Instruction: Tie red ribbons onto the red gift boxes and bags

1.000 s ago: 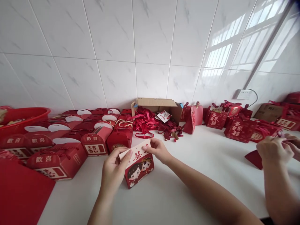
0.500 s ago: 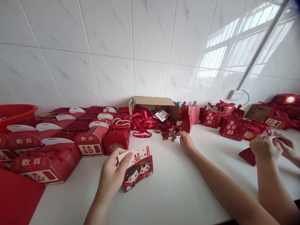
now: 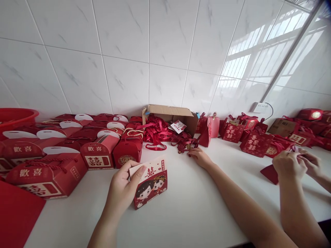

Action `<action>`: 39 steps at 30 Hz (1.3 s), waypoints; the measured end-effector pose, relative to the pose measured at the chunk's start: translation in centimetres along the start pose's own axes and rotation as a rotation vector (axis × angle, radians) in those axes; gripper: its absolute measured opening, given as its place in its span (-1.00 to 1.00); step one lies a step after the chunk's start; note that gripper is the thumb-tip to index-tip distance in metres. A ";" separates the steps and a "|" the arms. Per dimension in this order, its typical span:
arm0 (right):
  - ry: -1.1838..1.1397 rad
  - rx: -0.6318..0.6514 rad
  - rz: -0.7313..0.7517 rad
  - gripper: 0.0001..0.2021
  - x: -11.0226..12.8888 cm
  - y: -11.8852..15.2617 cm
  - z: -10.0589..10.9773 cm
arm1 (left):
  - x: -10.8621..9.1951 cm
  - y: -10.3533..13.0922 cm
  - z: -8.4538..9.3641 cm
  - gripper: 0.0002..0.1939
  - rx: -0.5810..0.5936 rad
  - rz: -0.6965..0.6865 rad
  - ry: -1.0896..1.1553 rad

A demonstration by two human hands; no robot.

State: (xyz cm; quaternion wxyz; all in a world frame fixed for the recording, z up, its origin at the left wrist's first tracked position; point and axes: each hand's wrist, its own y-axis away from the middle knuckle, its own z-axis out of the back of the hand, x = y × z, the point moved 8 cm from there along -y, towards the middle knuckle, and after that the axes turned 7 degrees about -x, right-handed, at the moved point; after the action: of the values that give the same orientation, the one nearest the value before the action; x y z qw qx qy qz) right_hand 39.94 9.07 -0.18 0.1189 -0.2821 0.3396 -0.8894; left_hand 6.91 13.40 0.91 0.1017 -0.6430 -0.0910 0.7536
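Observation:
My left hand [image 3: 121, 189] grips the upper edge of a small candy box [image 3: 151, 187], its thumb on the cream top panel with red characters. Two cartoon figures are printed on the box's red lower part, and it tilts a little above the white table. My right hand [image 3: 201, 158] rests low at the table, fingers stretched toward a small heap of dark red ribbons with little charms [image 3: 183, 146]. The fingertips are at the heap's near edge. Behind it, a cardboard box [image 3: 169, 110] on its side spills red ribbons [image 3: 157, 129] and holds a white printed card [image 3: 178, 126].
Rows of red handled boxes [image 3: 98, 151] fill the left side, beside a red basin [image 3: 18, 115]. Finished-looking red bags [image 3: 256, 143] stand at the right. Another person's hands [image 3: 292, 167] work on a red box at the far right. A tiled wall [image 3: 124, 82] closes the back.
My right hand has moved left to the charm heap, and its fingers have stretched out. My left hand keeps the candy box almost in place. The view has shifted slightly.

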 end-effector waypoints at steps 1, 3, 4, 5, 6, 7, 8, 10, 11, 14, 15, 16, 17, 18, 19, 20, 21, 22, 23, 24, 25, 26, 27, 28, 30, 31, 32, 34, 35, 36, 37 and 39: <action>0.004 0.014 0.003 -0.72 -0.4 -0.4 -1.1 | 0.1 -0.1 0.0 -0.61 0.006 0.000 -0.002; 0.008 0.037 0.008 -0.75 -1.2 -1.2 -3.3 | 0.3 -0.2 0.1 -0.60 0.006 -0.009 -0.012; 0.007 0.042 0.011 -0.76 -1.6 -1.5 -4.1 | 0.3 -0.2 0.1 -0.61 0.001 -0.015 -0.017; 0.003 0.038 0.016 -0.78 -1.8 -1.8 -4.8 | 0.3 -0.3 0.2 -0.61 -0.009 -0.021 -0.024; -0.007 0.025 0.021 -0.79 -1.8 -2.1 -5.1 | 0.3 -0.3 0.4 -0.61 -0.022 -0.028 -0.032; -0.021 0.001 0.028 -0.79 -1.6 -2.3 -5.1 | 0.4 -0.4 0.6 -0.61 -0.040 -0.035 -0.041; -0.041 -0.033 0.035 -0.78 -1.0 -2.6 -4.9 | 0.4 -0.4 0.8 -0.61 -0.059 -0.048 -0.053; -0.101 -0.109 0.050 -0.75 1.1 -3.3 -4.1 | 0.4 -0.5 1.2 -0.62 -0.091 -0.087 -0.078; -0.138 -0.138 0.057 -0.76 2.5 -3.6 -3.6 | 0.4 -0.5 1.3 -0.63 -0.100 -0.104 -0.087; -0.305 -0.151 0.081 -0.84 8.2 -4.4 -2.5 | 0.2 -0.3 1.4 -0.66 -0.099 -0.157 -0.102; -0.401 -0.135 0.095 -0.87 10.3 -4.6 -2.2 | -0.2 -0.1 1.3 -0.68 -0.100 -0.193 -0.104; -0.598 -0.084 0.088 -0.91 12.3 -4.6 -2.1 | -0.8 0.2 1.4 -0.70 -0.109 -0.247 -0.111; -0.777 -0.031 0.093 -0.94 14.3 -4.6 -2.0 | -1.7 0.6 1.6 -0.70 -0.129 -0.314 -0.120; -0.940 0.026 0.095 -0.95 16.2 -4.5 -2.0 | -2.7 1.2 1.9 -0.67 -0.160 -0.389 -0.131; -1.084 0.094 0.081 -0.95 17.8 -4.2 -2.2 | -3.9 1.9 2.3 -0.62 -0.200 -0.467 -0.144; -1.199 0.162 0.064 -0.94 19.2 -3.9 -2.4 | -5.1 2.7 2.8 -0.58 -0.239 -0.542 -0.154; -1.292 0.228 0.038 -0.94 20.4 -3.4 -2.8 | -6.3 3.7 3.3 -0.58 -0.273 -0.613 -0.154; -1.368 0.288 0.006 -0.94 21.4 -3.0 -3.2 | -7.5 4.7 3.8 -0.61 -0.290 -0.682 -0.147; -1.435 0.337 -0.029 -0.94 22.2 -2.5 -3.7 | -8.6 5.8 4.1 -0.66 -0.285 -0.748 -0.134; -1.495 0.372 -0.065 -0.93 22.8 -2.1 -4.1 | -9.7 6.8 4.3 -0.69 -0.268 -0.814 -0.124; -1.553 0.397 -0.105 -0.92 23.2 -1.7 -4.5 | -10.6 7.8 4.4 -0.69 -0.243 -0.877 -0.126; -1.604 0.420 -0.149 -0.91 23.5 -1.3 -5.0 | -11.3 8.6 4.4 -0.67 -0.215 -0.929 -0.135; -1.647 0.448 -0.192 -0.89 23.8 -1.0 -5.4 | -11.9 9.3 4.4 -0.66 -0.193 -0.975 -0.151; -1.675 0.480 -0.237 -0.87 24.1 -0.6 -5.9 | -12.3 9.8 4.2 -0.65 -0.175 -1.009 -0.168; -1.699 0.541 -0.321 -0.82 24.3 0.0 -6.7 | -12.6 10.2 3.9 -0.65 -0.148 -1.044 -0.195; -1.706 0.560 -0.354 -0.81 24.4 0.2 -7.0 | -12.7 10.3 3.7 -0.66 -0.141 -1.055 -0.207; -1.716 0.567 -0.381 -0.80 24.4 0.4 -7.2 | -12.8 10.3 3.5 -0.67 -0.139 -1.067 -0.217; -1.747 0.559 -0.415 -0.80 24.2 0.5 -7.3 | -12.8 10.2 3.1 -0.72 -0.141 -1.087 -0.232; -1.762 0.556 -0.421 -0.81 24.2 0.5 -7.4 | -12.8 10.1 3.0 -0.75 -0.149 -1.099 -0.235; -1.774 0.557 -0.423 -0.83 24.2 0.5 -7.4 | -12.8 10.1 2.9 -0.77 -0.159 -1.106 -0.238; -1.785 0.551 -0.420 -0.85 24.2 0.5 -7.4 | -12.8 10.1 2.9 -0.78 -0.172 -1.113 -0.244; -1.795 0.503 -0.419 -0.89 24.1 0.2 -7.4 | -12.7 10.1 2.9 -0.78 -0.212 -1.124 -0.261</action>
State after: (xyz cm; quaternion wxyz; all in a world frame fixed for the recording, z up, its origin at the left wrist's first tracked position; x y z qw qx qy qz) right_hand 16.08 3.19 5.28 0.2306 -0.8803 -0.1367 -0.3914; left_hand 5.65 0.25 10.76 0.4088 -0.4045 -0.5044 0.6441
